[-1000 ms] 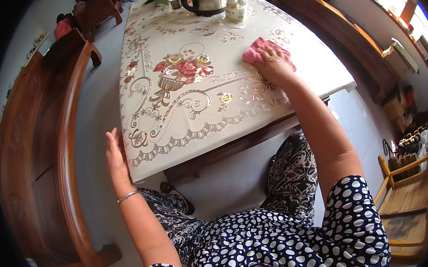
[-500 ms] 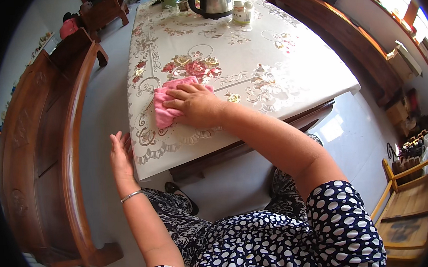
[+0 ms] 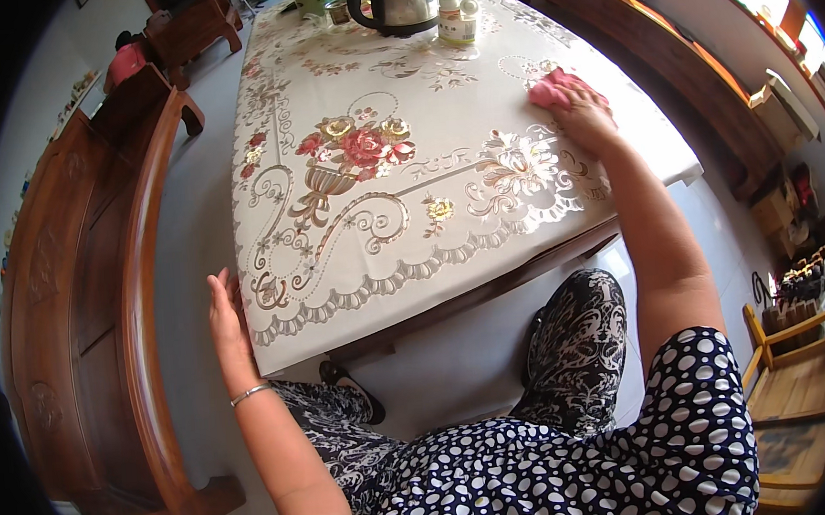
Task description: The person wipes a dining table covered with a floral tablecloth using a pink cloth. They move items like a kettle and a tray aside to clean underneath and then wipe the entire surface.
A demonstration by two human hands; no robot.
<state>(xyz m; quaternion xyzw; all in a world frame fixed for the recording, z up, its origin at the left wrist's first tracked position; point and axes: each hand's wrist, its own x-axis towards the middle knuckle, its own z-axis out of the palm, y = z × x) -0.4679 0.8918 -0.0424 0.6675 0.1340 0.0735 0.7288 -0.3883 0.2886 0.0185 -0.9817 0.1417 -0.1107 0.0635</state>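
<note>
A pink cloth [image 3: 552, 87] lies bunched on the right part of the table. My right hand [image 3: 590, 121] presses down on it, with that arm stretched forward. Beneath the cloth spreads a cream tablecloth [image 3: 336, 253] with flower and scroll patterns, shiny where light falls on its right side. At the table's left edge my left hand [image 3: 229, 318] rests upright against the side, holding nothing, its fingers stretched out. A bracelet circles that wrist.
A steel kettle [image 3: 406, 0] with a black handle stands at the far end, beside a white jar [image 3: 457, 23] and a small glass [image 3: 337, 13]. A carved wooden bench [image 3: 138, 305] runs along the left. At lower right is a wooden chair [image 3: 803, 374]. Another person [image 3: 124, 62] sits far left.
My right hand has swept the pink cloth from the table's left part across to the right side. My left hand stays at the left edge, a little lower in view.
</note>
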